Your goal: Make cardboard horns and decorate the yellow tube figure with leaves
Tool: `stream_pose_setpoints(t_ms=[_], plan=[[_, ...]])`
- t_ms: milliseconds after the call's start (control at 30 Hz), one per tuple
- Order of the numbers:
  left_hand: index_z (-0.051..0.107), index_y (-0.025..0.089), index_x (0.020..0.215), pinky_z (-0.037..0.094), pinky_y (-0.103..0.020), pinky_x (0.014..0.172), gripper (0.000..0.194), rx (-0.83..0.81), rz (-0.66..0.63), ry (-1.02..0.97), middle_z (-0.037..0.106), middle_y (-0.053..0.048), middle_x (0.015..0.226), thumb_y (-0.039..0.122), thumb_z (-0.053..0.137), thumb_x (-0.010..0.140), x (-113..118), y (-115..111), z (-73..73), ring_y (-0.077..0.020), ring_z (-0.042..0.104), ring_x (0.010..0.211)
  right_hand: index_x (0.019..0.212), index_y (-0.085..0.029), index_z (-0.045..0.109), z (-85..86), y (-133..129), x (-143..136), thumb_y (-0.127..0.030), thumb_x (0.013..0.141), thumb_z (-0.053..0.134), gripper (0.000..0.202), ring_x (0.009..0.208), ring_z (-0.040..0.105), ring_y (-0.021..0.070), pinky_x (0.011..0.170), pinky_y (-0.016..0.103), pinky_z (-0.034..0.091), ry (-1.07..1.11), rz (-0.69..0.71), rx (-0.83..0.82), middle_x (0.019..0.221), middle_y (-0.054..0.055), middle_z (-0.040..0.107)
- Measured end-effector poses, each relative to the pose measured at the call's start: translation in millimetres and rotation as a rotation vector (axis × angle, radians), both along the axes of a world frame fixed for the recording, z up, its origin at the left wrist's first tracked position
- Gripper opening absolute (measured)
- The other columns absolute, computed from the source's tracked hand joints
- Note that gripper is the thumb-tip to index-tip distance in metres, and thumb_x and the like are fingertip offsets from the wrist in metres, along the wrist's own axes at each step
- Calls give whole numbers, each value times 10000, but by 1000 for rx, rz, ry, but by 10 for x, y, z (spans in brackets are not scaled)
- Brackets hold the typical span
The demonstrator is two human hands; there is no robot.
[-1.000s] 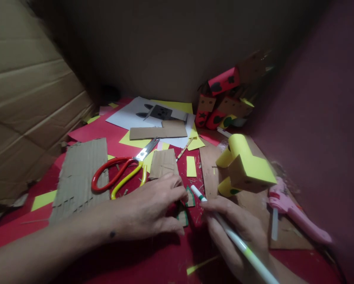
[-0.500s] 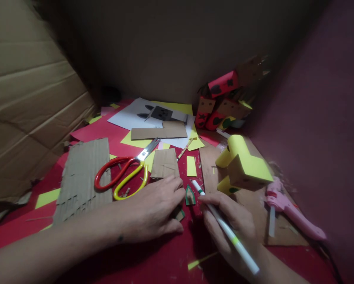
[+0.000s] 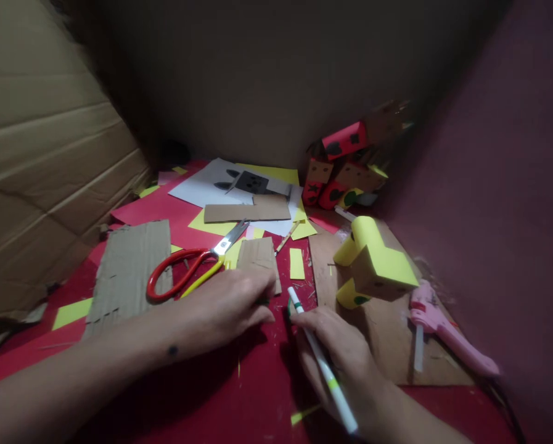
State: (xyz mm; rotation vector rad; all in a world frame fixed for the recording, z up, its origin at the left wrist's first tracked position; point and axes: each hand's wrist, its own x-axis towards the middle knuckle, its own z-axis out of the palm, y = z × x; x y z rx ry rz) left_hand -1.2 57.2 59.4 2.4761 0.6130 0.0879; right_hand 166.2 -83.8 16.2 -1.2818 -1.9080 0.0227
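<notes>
My right hand (image 3: 336,357) grips a white marker (image 3: 325,367) with green and yellow-green bands, its upper end pointing away from me. Partly behind the marker and fingers lies a small green-edged cardboard piece (image 3: 290,309); most of it is hidden. My left hand (image 3: 234,308) is closed, thumb towards the fingers, with a dark green-edged bit of cardboard (image 3: 262,300) barely showing between them. Just beyond it lie a cardboard rectangle (image 3: 258,254) and scissors (image 3: 179,274) with red and yellow handles. A small yellow paper strip (image 3: 297,264) rests past the marker tip.
A yellow paper-and-cardboard figure (image 3: 378,265) and a pink glue gun (image 3: 447,330) stand right on a cardboard sheet (image 3: 389,364). Red figures (image 3: 341,166) are stacked behind. Corrugated cardboard (image 3: 128,271) lies left; a white sheet with a grey animal cutout (image 3: 202,182) lies at the back.
My left hand has lifted and shifted slightly left; the green-edged cardboard under it has left the table. My right hand and marker have moved left, over the small green-edged piece.
</notes>
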Motion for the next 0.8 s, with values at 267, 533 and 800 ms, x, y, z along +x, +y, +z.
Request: stream_pose_setpoints(t_ms=[267,533,800], plan=[[620,207,822,430,-235,647,55,-113,69,-245,655,35,775,203,569,841,-28,97,78,-129,585,699,1147,-49,560,-65,19,-83,-15,856,464,308,654,560,227,511,330,484,-235,24,-14,749,139,639],[676,218,901,500,-278,739,153,-264,137,-287,697,2,870,201,534,845,-20,171,39,-173,656,807,1106,-37,633,-53,44,-114,-45,910,410,297,652,551,212,525,311,482,-287,20,-65,753,139,636],[600,213,887,504,-245,664,63,-382,196,-354,671,22,792,201,593,825,3,138,25,-146,631,727,1126,-74,635,-60,30,-88,-37,865,429,335,663,566,198,543,299,489,-238,26,-70,778,119,637]])
